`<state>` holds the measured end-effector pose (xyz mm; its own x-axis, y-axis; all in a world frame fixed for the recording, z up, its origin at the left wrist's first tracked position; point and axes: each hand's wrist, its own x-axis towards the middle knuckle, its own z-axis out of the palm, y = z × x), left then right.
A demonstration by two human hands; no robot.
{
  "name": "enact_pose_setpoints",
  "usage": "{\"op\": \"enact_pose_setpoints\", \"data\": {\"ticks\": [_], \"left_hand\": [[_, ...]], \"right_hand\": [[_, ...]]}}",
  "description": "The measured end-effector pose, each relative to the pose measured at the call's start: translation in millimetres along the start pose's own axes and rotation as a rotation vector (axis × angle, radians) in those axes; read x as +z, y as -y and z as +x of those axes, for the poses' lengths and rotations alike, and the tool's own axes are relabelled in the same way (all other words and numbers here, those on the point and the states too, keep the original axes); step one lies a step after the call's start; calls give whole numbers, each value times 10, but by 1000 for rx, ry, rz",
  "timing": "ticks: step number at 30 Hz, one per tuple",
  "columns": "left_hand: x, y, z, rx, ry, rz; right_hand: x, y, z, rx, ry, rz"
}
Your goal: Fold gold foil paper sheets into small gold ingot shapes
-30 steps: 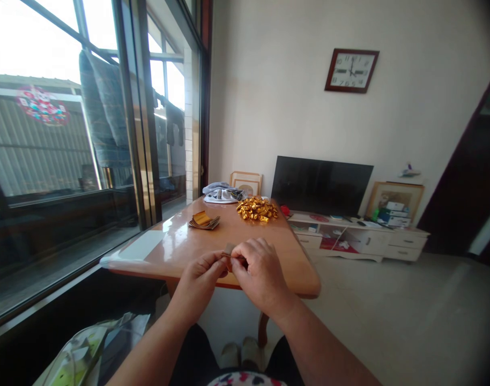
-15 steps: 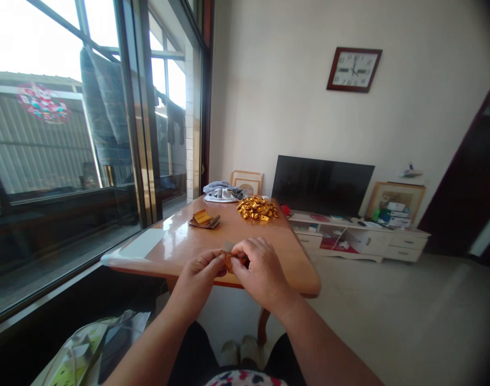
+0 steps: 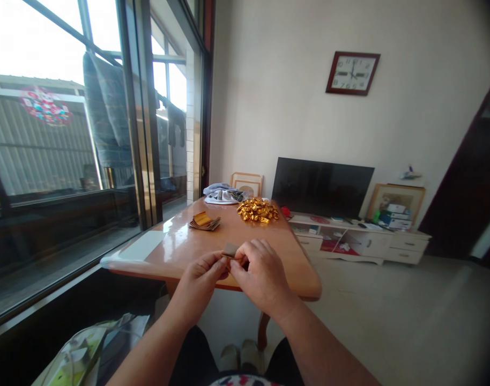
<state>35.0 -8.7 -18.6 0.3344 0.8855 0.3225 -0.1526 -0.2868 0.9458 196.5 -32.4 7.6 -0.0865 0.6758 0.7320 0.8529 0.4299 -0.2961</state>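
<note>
Left hand and right hand are drawn together over the near edge of the polished wooden table, the fingertips of both pinching one small brown paper piece. It sits in the narrow space between the two thumbs, a flat flap of it standing up beyond the fingers on the far side, while the rest is largely covered by them, so its full shape cannot be told. The left thumb and index finger grip its left side; the right hand, its knuckles raised, grips the right side.

Beyond the hands and a little to the left lies a stack of gold-faced paper sheets, its top sheet curling up. Farther off, slightly right of the hands, a heap of shiny folded gold-foil pieces rests near the table's far end, well apart from the fingers. Beside this heap, to its left, is a bundle of pale cloth. Near the window side of the table, left of the hands, lies a white rectangular sheet.
</note>
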Motion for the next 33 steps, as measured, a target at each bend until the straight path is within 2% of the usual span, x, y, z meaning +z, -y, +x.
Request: {"op": "enact_pose_setpoints", "data": {"ticks": [16,33], "left_hand": [[36,-58,1,7,-27,-30],[52,-38,-15,-7,-6,-14]], "right_hand": [[-38,47,65,2,79,102],[27,11,27,-8,65,80]]}}
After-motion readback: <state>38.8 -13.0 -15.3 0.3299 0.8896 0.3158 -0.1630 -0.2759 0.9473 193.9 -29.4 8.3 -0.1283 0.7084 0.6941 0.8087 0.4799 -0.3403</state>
